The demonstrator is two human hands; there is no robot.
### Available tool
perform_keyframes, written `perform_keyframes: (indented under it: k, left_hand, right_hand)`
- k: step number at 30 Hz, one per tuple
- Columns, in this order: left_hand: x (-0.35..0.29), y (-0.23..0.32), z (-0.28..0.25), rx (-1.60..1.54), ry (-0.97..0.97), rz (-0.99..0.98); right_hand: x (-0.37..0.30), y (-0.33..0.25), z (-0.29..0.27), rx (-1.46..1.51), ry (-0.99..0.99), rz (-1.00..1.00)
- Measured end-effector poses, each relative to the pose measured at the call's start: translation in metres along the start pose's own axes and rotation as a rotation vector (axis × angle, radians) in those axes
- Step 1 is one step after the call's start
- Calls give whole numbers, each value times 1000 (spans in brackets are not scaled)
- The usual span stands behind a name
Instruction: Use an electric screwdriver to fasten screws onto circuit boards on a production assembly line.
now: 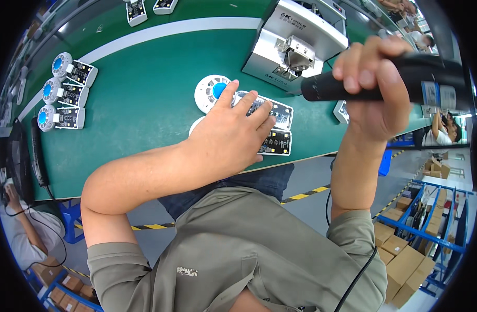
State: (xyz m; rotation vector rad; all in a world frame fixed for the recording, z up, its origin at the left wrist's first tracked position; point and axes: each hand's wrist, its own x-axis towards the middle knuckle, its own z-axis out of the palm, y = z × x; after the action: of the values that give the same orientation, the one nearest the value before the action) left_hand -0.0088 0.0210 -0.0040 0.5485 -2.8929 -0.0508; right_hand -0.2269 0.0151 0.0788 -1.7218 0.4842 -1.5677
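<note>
My left hand (223, 136) lies flat with its fingers spread over two white housings side by side on the green table. The farther housing (284, 115) has a round vented head with a blue centre and an open body with a circuit board. The nearer housing (286, 143) is partly hidden under my palm and wrist. Raised on the right, my right hand (376, 83) is closed around a black electric screwdriver (321, 88). The screwdriver is held sideways, its thin bit pointing left, in front of a silver screw feeder (269, 57).
Several similar housings stand in a row (72, 94) at the left; more lie at the far edge. Another housing (342, 110) sits by the table's right edge. A black tool with a cord (37, 156) lies at the left edge. Blue shelving (425, 223) with cartons stands behind right.
</note>
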Motion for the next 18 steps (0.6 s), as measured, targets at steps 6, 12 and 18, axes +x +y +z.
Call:
perform_keyframes:
  k: [6, 12, 18]
  left_hand:
    - [2, -2, 2, -51, 62, 24]
    - [2, -1, 1, -33, 48, 16]
    - [1, -1, 0, -44, 55, 13]
  right_hand:
    - [-52, -22, -2, 78, 9, 57]
    - [-71, -19, -3, 64, 103, 77]
    - [-73, -13, -2, 63, 112, 117]
